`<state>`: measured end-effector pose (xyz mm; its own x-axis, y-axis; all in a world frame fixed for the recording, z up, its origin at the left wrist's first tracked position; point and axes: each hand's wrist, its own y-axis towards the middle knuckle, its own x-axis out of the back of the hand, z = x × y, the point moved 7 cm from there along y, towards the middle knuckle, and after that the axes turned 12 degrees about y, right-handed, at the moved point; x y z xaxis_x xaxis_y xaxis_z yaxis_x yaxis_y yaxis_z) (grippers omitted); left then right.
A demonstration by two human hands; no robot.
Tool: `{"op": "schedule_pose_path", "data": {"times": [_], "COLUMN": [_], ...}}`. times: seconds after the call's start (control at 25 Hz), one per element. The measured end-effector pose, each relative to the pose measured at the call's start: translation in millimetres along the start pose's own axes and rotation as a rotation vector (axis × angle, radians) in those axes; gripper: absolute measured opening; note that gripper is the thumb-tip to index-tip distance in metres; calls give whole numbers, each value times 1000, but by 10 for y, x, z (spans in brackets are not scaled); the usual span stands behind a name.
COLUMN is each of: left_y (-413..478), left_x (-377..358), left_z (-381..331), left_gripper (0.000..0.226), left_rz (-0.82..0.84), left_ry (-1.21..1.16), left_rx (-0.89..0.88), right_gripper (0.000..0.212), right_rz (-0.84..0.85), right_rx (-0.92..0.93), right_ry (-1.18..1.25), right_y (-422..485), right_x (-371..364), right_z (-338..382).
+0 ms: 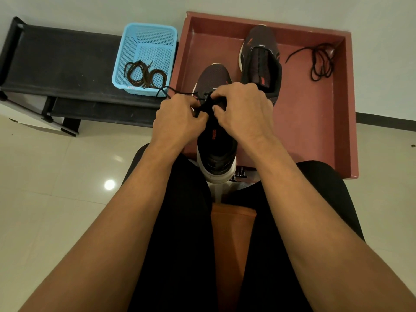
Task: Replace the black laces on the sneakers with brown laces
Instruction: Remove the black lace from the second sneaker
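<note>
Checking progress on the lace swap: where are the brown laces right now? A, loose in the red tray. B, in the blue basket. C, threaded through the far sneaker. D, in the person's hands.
B: the brown laces lie coiled in the blue basket; the loose lace in the red tray is black, and the left hand and right hand pinch the threaded black lace on the near sneaker.

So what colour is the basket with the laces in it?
The basket is light blue, clear in the head view.
</note>
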<state>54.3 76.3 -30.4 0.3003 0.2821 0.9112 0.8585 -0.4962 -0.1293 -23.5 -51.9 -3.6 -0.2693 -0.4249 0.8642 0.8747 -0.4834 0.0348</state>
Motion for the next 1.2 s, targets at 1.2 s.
{"op": "schedule_pose_path", "data": {"times": [1.2], "left_y": [13], "left_x": [-7], "left_z": [33], "left_gripper": [16], "left_rz": [6], "left_ry": [12], "left_rx": [12], "right_gripper": [14], "right_rz": [-308], "right_rx": [-282], "right_ry": [123], "right_y": [61], "right_x": [629], "right_z": [-623]}}
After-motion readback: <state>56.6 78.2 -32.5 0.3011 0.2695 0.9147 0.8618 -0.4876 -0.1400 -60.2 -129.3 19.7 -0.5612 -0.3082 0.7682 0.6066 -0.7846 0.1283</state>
